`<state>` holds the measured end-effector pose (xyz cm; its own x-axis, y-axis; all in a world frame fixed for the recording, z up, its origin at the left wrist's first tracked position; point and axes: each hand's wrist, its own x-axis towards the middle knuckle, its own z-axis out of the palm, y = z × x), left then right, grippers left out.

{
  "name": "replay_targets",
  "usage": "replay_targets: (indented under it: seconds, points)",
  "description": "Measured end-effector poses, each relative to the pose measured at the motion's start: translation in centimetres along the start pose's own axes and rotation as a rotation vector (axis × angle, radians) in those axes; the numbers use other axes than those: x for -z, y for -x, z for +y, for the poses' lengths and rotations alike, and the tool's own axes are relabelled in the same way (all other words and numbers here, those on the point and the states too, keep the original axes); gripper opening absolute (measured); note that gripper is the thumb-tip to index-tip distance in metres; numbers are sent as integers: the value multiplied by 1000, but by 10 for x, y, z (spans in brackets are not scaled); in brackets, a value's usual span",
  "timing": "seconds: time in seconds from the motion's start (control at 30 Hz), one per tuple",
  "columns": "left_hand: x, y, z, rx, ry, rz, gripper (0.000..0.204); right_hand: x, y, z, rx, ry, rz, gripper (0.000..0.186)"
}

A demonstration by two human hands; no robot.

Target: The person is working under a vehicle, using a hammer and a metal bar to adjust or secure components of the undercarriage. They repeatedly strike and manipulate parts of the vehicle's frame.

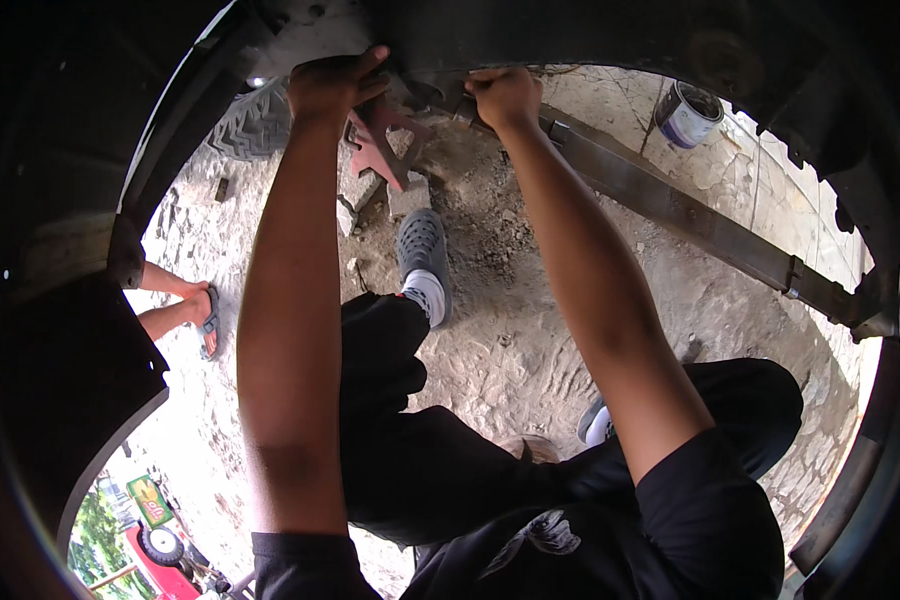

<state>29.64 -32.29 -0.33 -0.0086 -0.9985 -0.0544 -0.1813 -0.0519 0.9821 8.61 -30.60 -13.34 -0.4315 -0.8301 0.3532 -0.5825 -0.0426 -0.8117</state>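
Note:
My left hand [335,85] is raised against the underside of a black vehicle panel [600,30], fingers partly spread. My right hand [505,98] is at the panel's lower edge, fingers curled, whatever they grip too small or hidden to make out. Beneath my hands a red metal stand [380,145] sits by broken concrete blocks [410,195]. A long dark metal bar [700,230] runs diagonally from near my right hand toward the lower right, with clamp-like fittings along it.
A treaded tyre [240,130] lies beyond my left forearm. A paint can [685,115] stands on cracked paving at upper right. Another person's sandalled feet [195,300] are at left. My shoe [420,250] is on dirt ground. A red vehicle [150,560] shows at bottom left.

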Motion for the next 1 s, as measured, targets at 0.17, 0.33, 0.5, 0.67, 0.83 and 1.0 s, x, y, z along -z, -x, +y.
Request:
replay_targets:
  seconds: [0.17, 0.33, 0.5, 0.67, 0.83, 1.0]
  points:
    - [-10, 8, -1, -112, 128, -8, 40, -6, -1, 10, 23, 52, 31, 6]
    - [-3, 6, 2, 1, 98, -3, 49, -4, 3, -2, -57, -17, -39, 6]
    - [2, 3, -6, -112, 127, -67, 46, -6, 11, 4, -77, 20, -43, 11]
    - [-15, 8, -3, -132, 127, 46, 43, -11, -6, 8, -45, -11, 14, 6]
    - [2, 5, -7, -62, 100, -1, 48, -6, 14, -1, -56, -14, -41, 6]
    - [-8, 4, -3, -58, 153, -37, 57, -3, -8, 2, -53, -21, -19, 6]
